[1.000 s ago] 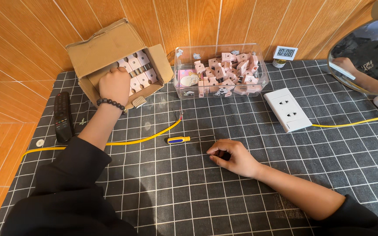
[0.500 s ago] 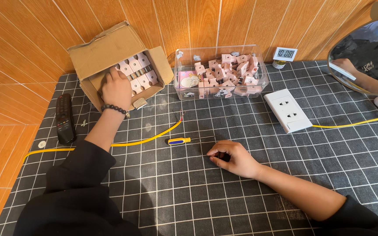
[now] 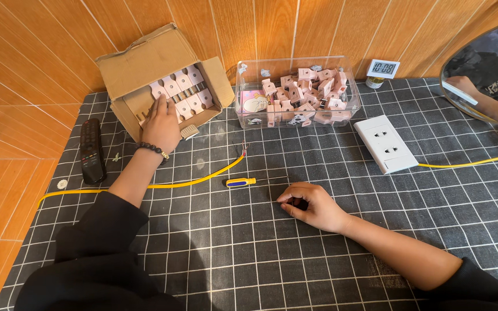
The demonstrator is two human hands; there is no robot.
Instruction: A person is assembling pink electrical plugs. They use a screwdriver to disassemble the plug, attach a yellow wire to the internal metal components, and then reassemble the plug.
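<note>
Cardboard box (image 3: 145,66): left hand (image 3: 161,124) flat on pale plugs (image 3: 183,92) at its open front edge, gripping nothing | right hand (image 3: 312,206) well right-below box, curled, possibly around a small dark item | screwdriver (image 3: 240,182) between, open mat (image 3: 249,253) below.

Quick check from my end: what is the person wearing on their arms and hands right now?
Both arms wear black sleeves pushed up toward the elbows, leaving the forearms bare. The left hand has a dark beaded bracelet around the wrist. The right hand is bare, with no glove, ring or watch visible.
</note>
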